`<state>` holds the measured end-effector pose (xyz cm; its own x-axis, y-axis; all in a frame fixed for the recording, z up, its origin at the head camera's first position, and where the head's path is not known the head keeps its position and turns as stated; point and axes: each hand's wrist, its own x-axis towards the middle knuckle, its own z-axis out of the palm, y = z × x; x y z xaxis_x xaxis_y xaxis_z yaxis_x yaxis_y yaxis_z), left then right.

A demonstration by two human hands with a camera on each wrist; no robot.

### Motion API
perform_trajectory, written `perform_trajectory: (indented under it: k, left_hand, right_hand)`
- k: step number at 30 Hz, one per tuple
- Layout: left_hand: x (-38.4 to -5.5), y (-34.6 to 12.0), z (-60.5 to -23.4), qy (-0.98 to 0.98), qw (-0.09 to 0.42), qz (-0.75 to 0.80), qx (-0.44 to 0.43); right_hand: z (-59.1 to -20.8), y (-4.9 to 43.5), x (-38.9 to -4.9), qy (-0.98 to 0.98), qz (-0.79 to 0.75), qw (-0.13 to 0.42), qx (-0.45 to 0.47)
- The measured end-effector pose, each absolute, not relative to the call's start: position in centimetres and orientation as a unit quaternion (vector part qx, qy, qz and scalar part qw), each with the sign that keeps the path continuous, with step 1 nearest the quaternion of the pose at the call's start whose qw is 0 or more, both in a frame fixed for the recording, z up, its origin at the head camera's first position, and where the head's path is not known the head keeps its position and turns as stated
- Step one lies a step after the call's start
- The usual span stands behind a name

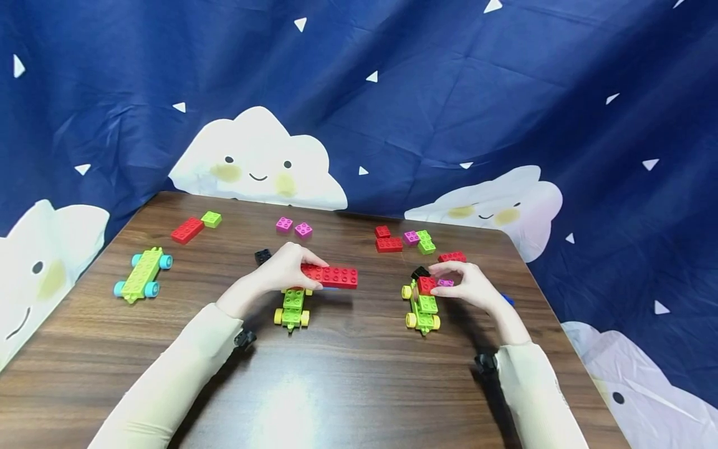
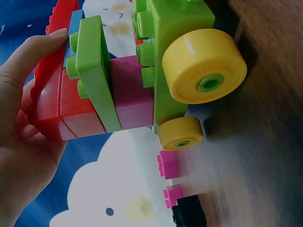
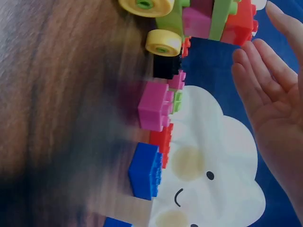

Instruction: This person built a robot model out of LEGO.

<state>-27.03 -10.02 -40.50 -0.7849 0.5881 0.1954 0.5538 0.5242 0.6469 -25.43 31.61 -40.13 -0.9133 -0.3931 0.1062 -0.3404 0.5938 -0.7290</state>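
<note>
My left hand [image 1: 285, 267] grips a long red brick [image 1: 339, 277] on top of a toy car with a lime green base [image 1: 291, 318] and yellow wheels. The left wrist view shows the stack below it: a red brick [image 2: 81, 101], a blue piece [image 2: 73, 35], a lime green plate [image 2: 97, 75] and a pink brick [image 2: 132, 87]. At a second yellow-wheeled car [image 1: 424, 321], my right hand [image 1: 468, 287] has its fingers straight beside the top red brick [image 1: 426, 285]. A gap shows between thumb and brick in the right wrist view; fingertip contact is unclear.
A lime green car base [image 1: 141, 274] with blue wheels stands at the left. Along the back lie red bricks [image 1: 187, 230], pink bricks [image 1: 284, 224] and green bricks [image 1: 425, 242]. Black bricks [image 1: 419, 273] sit behind the cars. Blue bricks [image 3: 144, 171] lie at the right.
</note>
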Motion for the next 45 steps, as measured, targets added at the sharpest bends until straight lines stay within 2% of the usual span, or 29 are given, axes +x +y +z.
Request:
perform_trajectory:
  k: [15, 27, 38, 45]
  left_hand:
    - [-26.9, -9.2, -40.6, 0.870, 0.030, 0.366, 0.328]
    - [-26.9, -9.0, -40.7, 0.864, 0.040, 0.380, 0.329]
    - [-26.9, -8.8, -40.6, 0.860, 0.037, 0.390, 0.326]
    - [-27.1, -8.5, -40.8, 0.856, 0.030, 0.404, 0.322]
  right_hand:
    - [-41.6, 31.9, -25.8, 0.885, -0.406, 0.089, -0.207]
    - [-41.6, 30.7, -25.9, 0.895, -0.393, 0.064, -0.202]
    - [-41.1, 26.5, -26.7, 0.887, -0.399, 0.059, -0.223]
    - [-41.1, 23.9, -27.0, 0.891, -0.369, 0.030, -0.262]
